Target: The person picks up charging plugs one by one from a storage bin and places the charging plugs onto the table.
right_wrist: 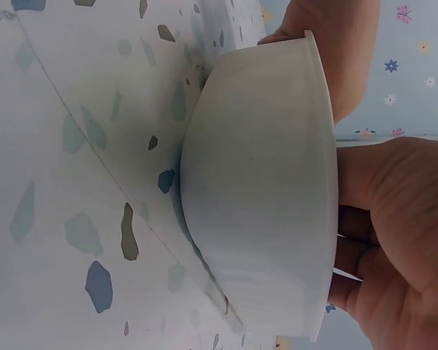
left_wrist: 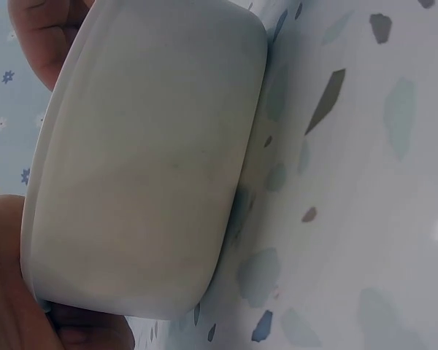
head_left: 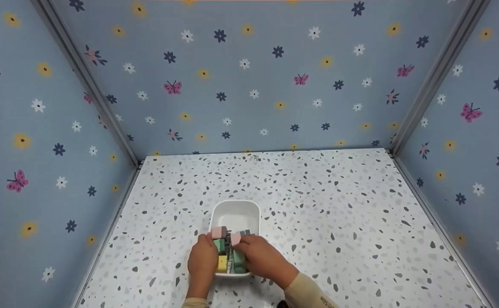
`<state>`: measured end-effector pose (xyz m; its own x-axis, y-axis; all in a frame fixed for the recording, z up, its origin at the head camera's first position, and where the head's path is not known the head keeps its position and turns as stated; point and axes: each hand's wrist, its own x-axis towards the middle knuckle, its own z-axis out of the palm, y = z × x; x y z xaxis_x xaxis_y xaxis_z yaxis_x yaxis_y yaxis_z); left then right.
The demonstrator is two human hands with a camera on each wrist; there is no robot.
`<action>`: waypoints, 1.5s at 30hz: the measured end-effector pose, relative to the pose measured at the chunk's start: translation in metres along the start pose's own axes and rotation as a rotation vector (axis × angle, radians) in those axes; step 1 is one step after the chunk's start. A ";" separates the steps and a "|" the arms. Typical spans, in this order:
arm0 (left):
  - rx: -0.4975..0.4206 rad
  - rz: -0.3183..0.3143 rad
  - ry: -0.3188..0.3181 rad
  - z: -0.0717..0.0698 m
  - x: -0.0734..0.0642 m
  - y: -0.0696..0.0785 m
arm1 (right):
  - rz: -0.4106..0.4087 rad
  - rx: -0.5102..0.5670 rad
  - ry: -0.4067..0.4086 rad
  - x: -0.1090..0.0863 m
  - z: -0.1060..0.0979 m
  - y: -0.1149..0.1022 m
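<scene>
A white rectangular bin (head_left: 235, 210) stands on the speckled table, its near half holding pastel clips with thin metal handles. They look like binder clips, among them a yellow clip (head_left: 222, 264) and a green clip (head_left: 239, 259). My left hand (head_left: 203, 259) grips the bin's left rim, fingers outside the wall, fingertips right beside a pink clip (head_left: 219, 232). Over the right side of the bin, my right hand (head_left: 260, 256) pinches another pink clip (head_left: 235, 238) between thumb and fingers. Both wrist views show the bin's outer wall (left_wrist: 146, 160), which hides the clips.
White terrazzo-patterned tabletop (head_left: 326, 214) extends around the bin. Blue flowered panels enclose it at the back (head_left: 258, 115), left (head_left: 57, 128) and right (head_left: 480, 149), with grey metal posts at the corners.
</scene>
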<state>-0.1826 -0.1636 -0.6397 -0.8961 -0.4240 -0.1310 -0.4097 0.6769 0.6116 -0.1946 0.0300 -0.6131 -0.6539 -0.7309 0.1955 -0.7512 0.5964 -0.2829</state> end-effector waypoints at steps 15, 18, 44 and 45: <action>0.023 -0.031 -0.016 0.002 -0.002 0.005 | -0.016 -0.031 0.062 -0.007 -0.017 0.008; 0.030 -0.029 -0.011 0.003 -0.001 0.006 | 0.000 -0.031 0.060 -0.008 -0.019 0.010; 0.027 -0.052 -0.004 0.003 -0.003 0.008 | 0.066 -0.093 0.134 -0.016 -0.046 0.039; 0.027 -0.052 0.000 0.003 -0.003 0.008 | 0.070 -0.091 0.133 -0.017 -0.047 0.040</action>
<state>-0.1840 -0.1548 -0.6369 -0.8734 -0.4593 -0.1621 -0.4603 0.6696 0.5828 -0.2176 0.0814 -0.5834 -0.7065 -0.6398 0.3025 -0.7045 0.6762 -0.2153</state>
